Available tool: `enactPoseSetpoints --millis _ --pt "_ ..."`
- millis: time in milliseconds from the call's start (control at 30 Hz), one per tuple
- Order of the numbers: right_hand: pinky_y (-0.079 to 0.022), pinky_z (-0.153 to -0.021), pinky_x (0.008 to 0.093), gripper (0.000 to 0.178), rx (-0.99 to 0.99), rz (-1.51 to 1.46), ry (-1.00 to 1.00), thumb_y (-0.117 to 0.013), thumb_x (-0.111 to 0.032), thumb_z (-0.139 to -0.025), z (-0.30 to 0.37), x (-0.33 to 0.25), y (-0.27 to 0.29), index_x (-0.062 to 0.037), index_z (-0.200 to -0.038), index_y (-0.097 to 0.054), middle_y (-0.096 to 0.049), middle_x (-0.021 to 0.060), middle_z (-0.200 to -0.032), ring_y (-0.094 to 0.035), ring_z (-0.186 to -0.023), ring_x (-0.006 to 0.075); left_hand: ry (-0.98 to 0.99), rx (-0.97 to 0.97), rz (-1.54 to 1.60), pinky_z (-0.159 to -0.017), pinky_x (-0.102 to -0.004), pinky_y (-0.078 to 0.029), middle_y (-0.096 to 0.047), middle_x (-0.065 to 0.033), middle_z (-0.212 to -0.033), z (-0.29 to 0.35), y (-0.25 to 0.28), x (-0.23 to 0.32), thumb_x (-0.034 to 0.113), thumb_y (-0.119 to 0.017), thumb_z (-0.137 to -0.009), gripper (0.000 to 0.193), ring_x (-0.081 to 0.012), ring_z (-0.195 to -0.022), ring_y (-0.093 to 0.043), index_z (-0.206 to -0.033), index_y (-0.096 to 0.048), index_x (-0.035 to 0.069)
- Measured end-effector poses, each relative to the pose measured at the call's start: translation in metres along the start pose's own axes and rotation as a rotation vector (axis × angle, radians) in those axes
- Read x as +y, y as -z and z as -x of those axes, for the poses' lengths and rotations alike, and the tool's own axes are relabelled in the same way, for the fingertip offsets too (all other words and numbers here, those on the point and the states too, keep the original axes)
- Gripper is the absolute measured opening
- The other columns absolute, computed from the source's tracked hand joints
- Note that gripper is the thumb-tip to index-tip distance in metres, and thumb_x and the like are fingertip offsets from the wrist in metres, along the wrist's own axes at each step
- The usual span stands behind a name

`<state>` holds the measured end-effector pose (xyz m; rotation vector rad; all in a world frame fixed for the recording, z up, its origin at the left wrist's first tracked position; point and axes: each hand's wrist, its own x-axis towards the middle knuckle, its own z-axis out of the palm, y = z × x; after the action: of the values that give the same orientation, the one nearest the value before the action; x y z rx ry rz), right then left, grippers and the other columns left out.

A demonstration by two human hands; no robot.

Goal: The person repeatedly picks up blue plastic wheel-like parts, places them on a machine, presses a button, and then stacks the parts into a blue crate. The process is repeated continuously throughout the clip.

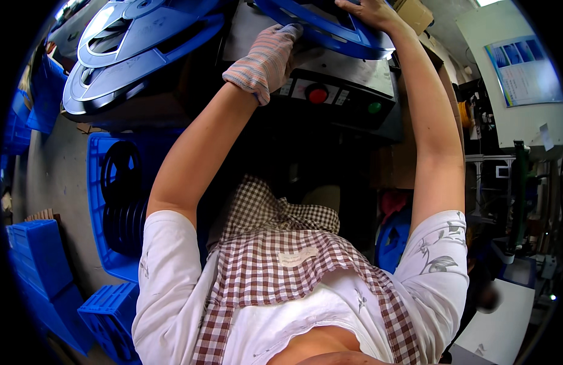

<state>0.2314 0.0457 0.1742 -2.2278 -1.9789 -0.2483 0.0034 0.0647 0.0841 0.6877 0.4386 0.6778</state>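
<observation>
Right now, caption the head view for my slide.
A gloved left hand and bare right hand at a blue disc over a red-buttoned machine.

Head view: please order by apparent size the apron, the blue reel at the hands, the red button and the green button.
1. Apron
2. Reel, though the picture's top edge cuts it off
3. Red button
4. Green button

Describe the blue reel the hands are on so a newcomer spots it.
Find the machine with the red button, top centre. Above its top, the gloved left hand and bare right hand are on a blue reel. Unlike the stacked reels on its left, it is handled.
</observation>
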Motion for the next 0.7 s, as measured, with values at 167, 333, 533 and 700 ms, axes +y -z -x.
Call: enactPoseSetpoints --millis 167,333,533,700 --pt "-0.041 -0.103 0.0418 0.060 0.031 0.023 0.052 -0.059 -0.051 -0.087 -0.007 0.024 -0.012 -0.0169 -0.136 -0.053 -0.057 0.0212 -0.129 -0.053 -0.122 0.0365 0.002 0.009 -0.004 -0.079 -0.0302 -0.063 -0.065 -0.0167 -0.106 0.005 -0.007 0.001 0.010 -0.050 -0.098 0.020 -0.0270 -0.090 -0.070 -0.110 -0.055 -0.005" --pt "-0.042 -0.102 0.0417 0.059 -0.007 -0.086 -0.016 -0.062 -0.048 -0.087 0.001 0.010 -0.006 -0.0162 -0.136 -0.053 -0.058 0.0212 -0.128 -0.054 -0.121 0.0360 0.001 -0.022 0.019 -0.079 -0.0321 -0.063 -0.065 -0.0163 -0.105 -0.002 0.002 -0.003 0.011 -0.050 -0.098 0.021 -0.0274 -0.088 -0.071 -0.111 -0.055 -0.004" --pt "-0.043 -0.101 0.0409 0.058 -0.009 -0.080 -0.020 -0.062 -0.048 -0.087 -0.003 0.014 -0.008 -0.0167 -0.134 -0.054 -0.058 0.0208 -0.128 -0.056 -0.119 0.0343 0.007 -0.010 0.062 -0.080 -0.0311 -0.063 -0.066 -0.0163 -0.104 0.000 0.003 -0.004 0.012 -0.053 -0.097 0.022 -0.0272 -0.088 -0.071 -0.110 -0.055 -0.005" --pt "-0.041 -0.104 0.0410 0.059 -0.004 -0.006 -0.009 -0.059 -0.051 -0.088 -0.003 0.016 -0.012 -0.0185 -0.137 -0.051 -0.055 0.0205 -0.132 -0.051 -0.124 0.0348 0.007 0.011 -0.035 -0.083 -0.0297 -0.061 -0.065 -0.0171 -0.107 0.008 -0.006 0.000 0.013 -0.054 -0.096 0.024 -0.0254 -0.094 -0.070 -0.113 -0.055 -0.005"
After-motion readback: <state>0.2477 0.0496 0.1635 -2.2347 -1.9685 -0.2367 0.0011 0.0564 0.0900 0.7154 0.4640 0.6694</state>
